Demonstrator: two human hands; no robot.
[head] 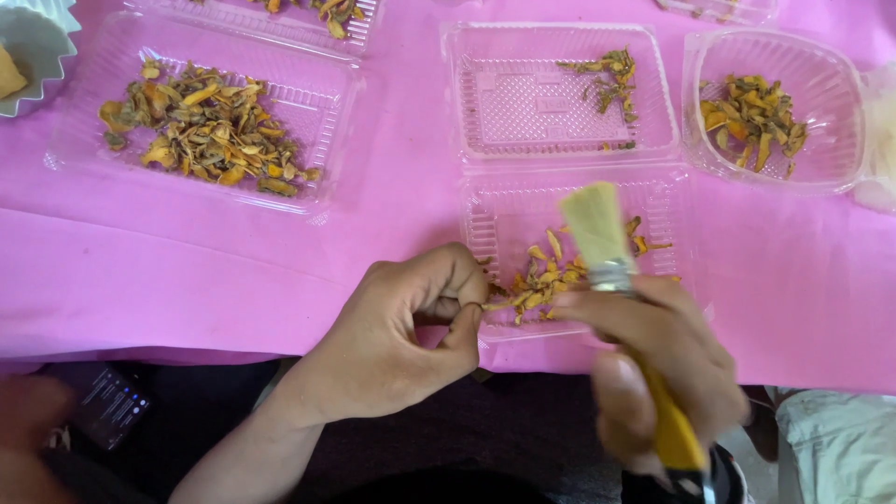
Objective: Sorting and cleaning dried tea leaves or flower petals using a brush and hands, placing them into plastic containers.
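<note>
Fingers of your left hand (397,331) are curled together, thumb and forefinger pinched on a small dried orange piece (487,301). That piece sits at the near left edge of the open clamshell tray (571,131), touching its rim.

Your right hand (663,359) is blurred; its fingers are wrapped tight on one brush (621,289), yellow handle, pale bristles pointing up and away from you over the tray's front half.

Count: two hands, one brush, about five clear plastic containers plus one white fluted cup (33,47).

Surface is a pink tablecloth (187,271), creased, running edge to edge; dark floor or lap below it, and a phone (107,401) down left of your left wrist. Room beyond not visible.

Containers, left to right:
- fluted cup, far up-left, contents unclear
- large tray (201,117) up-left of your left fingers, big heap of dried pieces
- another tray (280,17) beyond it, cut off
- clamshell just past both sets of fingers, a few pieces in the back half, a scatter (551,280) in the front half between your hands
- rounded tub (773,107) up-right of the brush, small pile inside
</note>
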